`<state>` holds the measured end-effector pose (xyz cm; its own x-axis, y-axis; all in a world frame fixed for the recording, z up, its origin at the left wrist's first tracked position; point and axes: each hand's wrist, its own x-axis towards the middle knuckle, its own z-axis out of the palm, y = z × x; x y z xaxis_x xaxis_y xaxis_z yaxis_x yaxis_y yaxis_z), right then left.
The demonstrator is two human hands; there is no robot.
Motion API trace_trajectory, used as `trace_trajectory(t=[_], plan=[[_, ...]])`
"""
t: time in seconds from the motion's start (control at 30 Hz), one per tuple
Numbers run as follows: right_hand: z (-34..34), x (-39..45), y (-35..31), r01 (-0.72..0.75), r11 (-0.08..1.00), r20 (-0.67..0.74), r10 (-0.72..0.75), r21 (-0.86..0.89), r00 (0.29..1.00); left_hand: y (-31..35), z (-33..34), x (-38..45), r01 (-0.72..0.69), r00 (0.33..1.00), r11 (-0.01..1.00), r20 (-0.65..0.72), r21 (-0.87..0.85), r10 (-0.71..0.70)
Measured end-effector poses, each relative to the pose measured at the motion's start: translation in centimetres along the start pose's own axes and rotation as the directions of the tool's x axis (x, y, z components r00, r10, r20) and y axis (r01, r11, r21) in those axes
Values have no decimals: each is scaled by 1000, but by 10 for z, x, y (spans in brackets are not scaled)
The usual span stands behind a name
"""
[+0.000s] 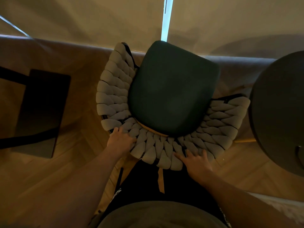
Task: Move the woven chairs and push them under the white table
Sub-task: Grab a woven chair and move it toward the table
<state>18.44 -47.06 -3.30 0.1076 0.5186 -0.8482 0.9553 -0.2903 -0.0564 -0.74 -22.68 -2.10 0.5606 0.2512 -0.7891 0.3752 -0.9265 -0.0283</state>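
Directly below me stands a woven chair (113,89) with a curved backrest of thick grey braided cord and a dark green seat cushion (172,89). My left hand (120,140) grips the top of the backrest at its left rear, fingers curled over the weave. On the right rear of the same backrest, my right hand (196,162) holds the rim, fingers spread into the cords. The chair's wooden legs show beneath the rim. No white table is in view.
A dark flat rectangular piece (41,111) stands on the wooden floor to the left. A large dark round object (279,112) sits close on the right. A beige curtain (82,22) with a bright slit hangs along the far side.
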Motion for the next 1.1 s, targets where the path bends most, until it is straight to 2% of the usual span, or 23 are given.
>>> trace_trajectory(t=[0.4,0.63,0.83,1.1], plan=[[-4,0,33,26,993,11,-25,-111,1000,31,12,-9,59,997,993,-47,-101,-64],[-30,13,69,109,956,41,-102,-271,994,63,16,-7,174,983,962,-23,-211,-183],[-63,27,112,238,878,61,-235,-416,970,100,12,0,297,953,894,52,-335,-297],[-114,67,159,380,695,131,-385,-610,914,143,-2,14,408,907,775,115,-483,-406]])
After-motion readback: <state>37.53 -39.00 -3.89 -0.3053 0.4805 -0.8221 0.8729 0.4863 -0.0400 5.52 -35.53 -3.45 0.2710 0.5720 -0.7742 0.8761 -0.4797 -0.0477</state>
